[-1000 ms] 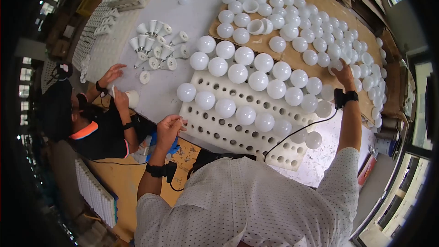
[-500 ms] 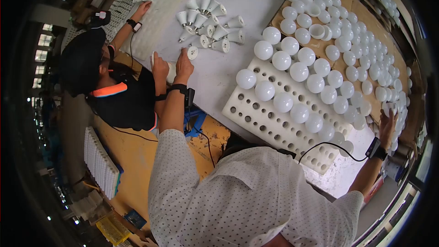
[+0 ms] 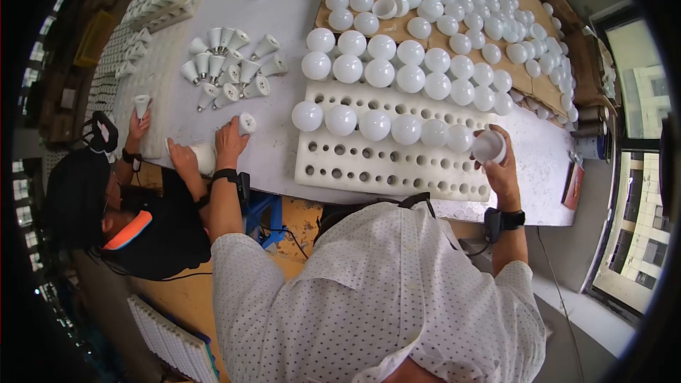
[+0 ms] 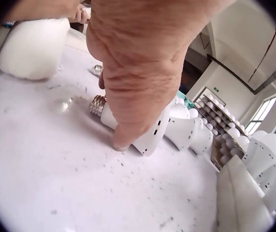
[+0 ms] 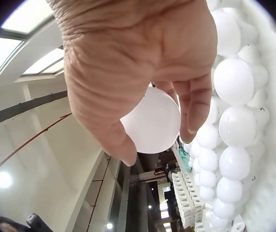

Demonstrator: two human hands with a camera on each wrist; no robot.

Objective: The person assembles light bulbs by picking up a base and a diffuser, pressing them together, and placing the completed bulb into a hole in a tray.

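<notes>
My left hand [image 3: 230, 143] grips a white cone-shaped bulb base [image 3: 246, 123] at the near side of the loose pile. In the left wrist view, the metal screw cap and flared body of this bulb base [image 4: 150, 141] show on either side of the fingers, low over the tabletop. My right hand [image 3: 505, 174] holds a white dome bulb cover [image 3: 488, 147], its open rim turned up, by the right end of the foam tray [image 3: 397, 186]. Thumb and fingers curl round the bulb cover [image 5: 153, 121] in the right wrist view. Round-topped bulbs [image 3: 374, 126] stand in rows in the tray.
Loose bulb bases [image 3: 228, 64] lie heaped at left centre. Many dome covers [image 3: 489, 27] sit on cardboard [image 3: 397, 28] at the back right. At left, another person [image 3: 152, 223] works close to my left arm, with a bulb base [image 3: 141, 105] in one hand.
My right hand has come back from the covers on the cardboard to the tray's right end, with a cover. My left hand has moved from the tray's left end to the pile and taken a bulb base.
</notes>
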